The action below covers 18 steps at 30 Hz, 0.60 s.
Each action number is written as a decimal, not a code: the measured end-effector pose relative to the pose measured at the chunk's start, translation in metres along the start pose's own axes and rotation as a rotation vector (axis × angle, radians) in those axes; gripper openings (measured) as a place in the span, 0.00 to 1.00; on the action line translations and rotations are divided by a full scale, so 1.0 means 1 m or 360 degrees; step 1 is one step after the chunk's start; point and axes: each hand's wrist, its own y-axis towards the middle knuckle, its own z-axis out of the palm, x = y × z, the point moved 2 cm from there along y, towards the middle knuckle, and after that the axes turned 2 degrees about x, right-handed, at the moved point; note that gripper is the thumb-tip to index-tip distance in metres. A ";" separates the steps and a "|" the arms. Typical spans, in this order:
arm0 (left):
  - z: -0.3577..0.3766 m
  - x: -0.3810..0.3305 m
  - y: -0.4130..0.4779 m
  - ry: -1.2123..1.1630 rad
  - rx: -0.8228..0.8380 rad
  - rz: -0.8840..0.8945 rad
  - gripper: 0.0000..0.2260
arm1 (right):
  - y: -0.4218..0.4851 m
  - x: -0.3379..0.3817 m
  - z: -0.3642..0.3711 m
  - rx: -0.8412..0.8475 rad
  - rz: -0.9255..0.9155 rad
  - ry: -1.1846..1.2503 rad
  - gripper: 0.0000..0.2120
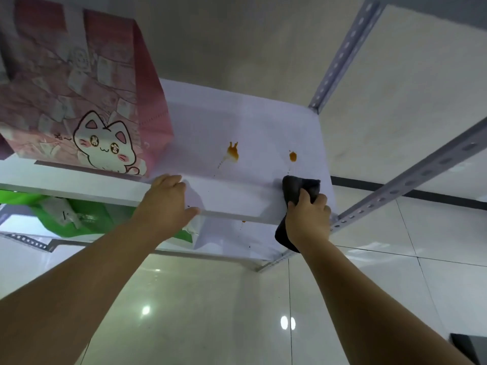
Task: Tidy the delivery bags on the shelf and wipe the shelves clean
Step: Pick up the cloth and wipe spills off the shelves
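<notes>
A pink delivery bag (87, 101) with a white cat drawing stands on the left of the white shelf (237, 122). Two orange-brown stains, a larger one (233, 152) and a small one (292, 156), mark the shelf to the bag's right. My right hand (308, 219) grips a dark cloth (300, 188) pressed on the shelf's front right edge, just below the small stain. My left hand (168, 198) rests on the shelf's front edge, fingers curled over it, beside the bag's lower right corner.
A green bag (87, 219) lies on the lower shelf (232, 241), which carries small orange spots. Grey perforated metal uprights (342, 56) and a rail (411, 183) frame the right side. Glossy tiled floor lies below.
</notes>
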 end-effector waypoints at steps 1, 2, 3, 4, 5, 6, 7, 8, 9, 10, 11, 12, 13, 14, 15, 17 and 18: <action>0.001 0.004 0.003 -0.0026 0.0049 -0.0043 0.29 | 0.003 0.002 0.002 -0.0011 -0.0007 -0.0022 0.19; 0.003 0.008 0.005 -0.0051 0.0078 -0.0069 0.27 | 0.006 0.005 0.004 -0.0017 -0.0015 -0.0017 0.18; 0.003 0.011 0.005 -0.0046 0.0093 -0.0066 0.26 | 0.008 0.010 0.005 -0.0016 -0.0031 0.0007 0.18; 0.004 0.012 0.004 -0.0019 0.0098 -0.0048 0.24 | 0.009 0.016 0.007 -0.0017 -0.0055 0.0033 0.18; 0.004 0.013 0.003 0.0013 0.0091 -0.0024 0.23 | 0.010 0.023 0.009 -0.0029 -0.0087 0.0046 0.19; 0.005 0.014 0.003 0.0036 0.0079 -0.0002 0.21 | 0.010 0.030 0.011 -0.0045 -0.0123 0.0046 0.19; 0.004 0.016 0.003 0.0048 0.0069 0.0018 0.20 | 0.009 0.038 0.013 -0.0052 -0.0159 0.0041 0.20; 0.004 0.017 0.004 0.0045 0.0055 0.0036 0.20 | 0.007 0.046 0.016 -0.0047 -0.0198 0.0036 0.20; 0.003 0.018 0.004 0.0030 0.0039 0.0048 0.19 | 0.005 0.057 0.020 -0.0037 -0.0243 0.0033 0.21; 0.002 0.019 0.005 0.0018 0.0025 0.0055 0.19 | 0.002 0.068 0.024 -0.0025 -0.0294 0.0030 0.21; 0.001 0.019 0.005 0.0005 0.0016 0.0060 0.18 | -0.001 0.079 0.028 -0.0009 -0.0354 0.0025 0.21; 0.001 0.019 0.005 -0.0009 0.0010 0.0066 0.18 | -0.005 0.092 0.034 0.0006 -0.0429 0.0016 0.21; 0.001 0.019 0.005 0.0000 0.0014 0.0084 0.17 | -0.010 0.104 0.040 0.0021 -0.0518 0.0000 0.21; 0.001 0.019 0.005 0.0031 0.0031 0.0119 0.15 | -0.015 0.116 0.046 0.0035 -0.0616 -0.0025 0.20; 0.000 0.019 0.005 0.0053 0.0051 0.0167 0.14 | -0.019 0.125 0.051 0.0047 -0.0711 -0.0057 0.20; -0.001 0.022 0.006 0.0039 0.0074 0.0206 0.13 | -0.024 0.137 0.057 0.0054 -0.0851 -0.0134 0.20; -0.002 0.023 0.006 0.0034 0.0089 0.0203 0.14 | -0.025 0.138 0.059 0.0046 -0.0892 -0.0171 0.20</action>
